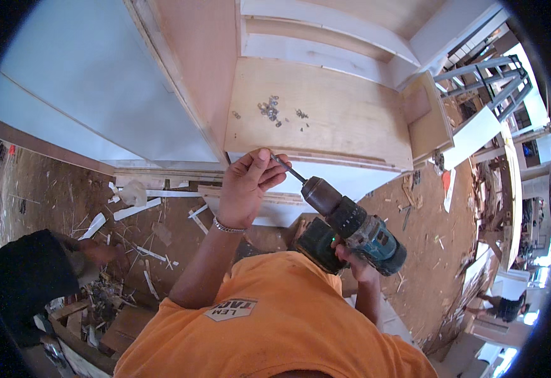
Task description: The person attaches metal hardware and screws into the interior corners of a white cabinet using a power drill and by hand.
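And here's the left hand (250,179), thumb and fingers pinching at the far end of the slim metal bit (296,176), though whether a fastener sits there is too small to tell! The right hand (358,264) is wrapped round the handle of the teal-and-black cordless drill (367,233), chuck angled up and left, the whole tool slanting in front of the cabinet's plywood panel (344,120). On that panel, beyond the fingers, lies a loose cluster of small metal hardware (268,110), a few pieces scattered beside it; off right, a metal stepladder (496,79) leans into view
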Demonstrator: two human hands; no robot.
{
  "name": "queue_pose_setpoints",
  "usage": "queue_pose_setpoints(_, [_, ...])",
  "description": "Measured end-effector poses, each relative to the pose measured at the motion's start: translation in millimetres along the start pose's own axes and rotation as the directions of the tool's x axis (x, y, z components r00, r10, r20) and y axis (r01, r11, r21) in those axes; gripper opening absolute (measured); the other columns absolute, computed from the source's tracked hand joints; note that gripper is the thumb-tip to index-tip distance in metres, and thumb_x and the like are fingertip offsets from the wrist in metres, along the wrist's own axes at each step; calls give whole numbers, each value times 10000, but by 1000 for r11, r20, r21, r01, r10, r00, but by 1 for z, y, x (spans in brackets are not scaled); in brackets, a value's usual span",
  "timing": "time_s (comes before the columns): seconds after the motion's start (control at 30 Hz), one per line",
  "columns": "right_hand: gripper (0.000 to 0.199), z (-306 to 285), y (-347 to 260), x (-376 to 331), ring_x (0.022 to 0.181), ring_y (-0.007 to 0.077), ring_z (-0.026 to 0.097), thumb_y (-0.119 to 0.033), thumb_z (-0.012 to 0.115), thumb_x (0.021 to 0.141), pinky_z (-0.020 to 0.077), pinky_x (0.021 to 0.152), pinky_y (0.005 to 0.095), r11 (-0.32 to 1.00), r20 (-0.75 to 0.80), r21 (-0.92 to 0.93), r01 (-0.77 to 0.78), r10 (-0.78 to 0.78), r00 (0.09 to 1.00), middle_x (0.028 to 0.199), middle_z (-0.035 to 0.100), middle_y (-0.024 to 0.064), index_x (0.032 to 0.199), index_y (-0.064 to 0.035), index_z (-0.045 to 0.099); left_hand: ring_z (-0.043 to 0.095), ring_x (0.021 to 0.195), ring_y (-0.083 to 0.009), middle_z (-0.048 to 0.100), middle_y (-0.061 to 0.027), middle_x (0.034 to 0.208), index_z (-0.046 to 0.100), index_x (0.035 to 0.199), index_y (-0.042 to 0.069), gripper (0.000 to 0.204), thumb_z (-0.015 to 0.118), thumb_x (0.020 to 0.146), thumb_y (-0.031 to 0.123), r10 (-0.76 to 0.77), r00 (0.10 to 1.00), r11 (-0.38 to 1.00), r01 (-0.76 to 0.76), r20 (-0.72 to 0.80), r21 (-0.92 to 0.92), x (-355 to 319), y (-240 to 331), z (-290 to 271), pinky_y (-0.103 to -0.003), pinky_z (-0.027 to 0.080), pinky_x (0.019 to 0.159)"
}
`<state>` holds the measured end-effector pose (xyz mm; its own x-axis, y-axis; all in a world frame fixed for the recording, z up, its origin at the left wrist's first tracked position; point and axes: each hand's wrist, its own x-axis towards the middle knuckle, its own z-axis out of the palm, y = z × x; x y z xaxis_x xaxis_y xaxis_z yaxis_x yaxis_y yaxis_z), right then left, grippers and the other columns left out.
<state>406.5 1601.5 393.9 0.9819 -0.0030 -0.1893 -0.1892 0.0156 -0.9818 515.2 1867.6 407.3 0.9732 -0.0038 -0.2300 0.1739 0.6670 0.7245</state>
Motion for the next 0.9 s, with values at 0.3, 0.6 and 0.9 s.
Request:
queue_pose_setpoints(0.3, [407,5,26,-23,843,153,631,-61,825,696,523,775,341,998,96,53,-28,23,995,929,676,12,1061,-76,646,673,979,-200,697,-96,1004,609,1031,52,325,618,942,365,-17,997,992,26,-78,124,-24,-1,-19,-310,527,832])
queue_pose_setpoints(0.6, [499,-30,72,-10,959,167,593,-100,843,685,492,869,356,993,50,-21,-112,113,992,1046,641,-2,1129,-102,613,651,1044,-233,666,-131,1110,573,1123,31,400,621,937,382,-93,990,963,116,-105,243,-4,-24,16,-326,502,887])
queue_pose_setpoints(0.9, [557,-56,110,15,1032,213,582,-212,861,683,459,928,369,977,23,13,-214,214,977,1098,635,23,1164,-112,598,586,1162,-248,603,-155,1243,518,1170,29,366,584,967,327,-27,978,1000,27,-207,-4,26,-81,63,-351,484,949])
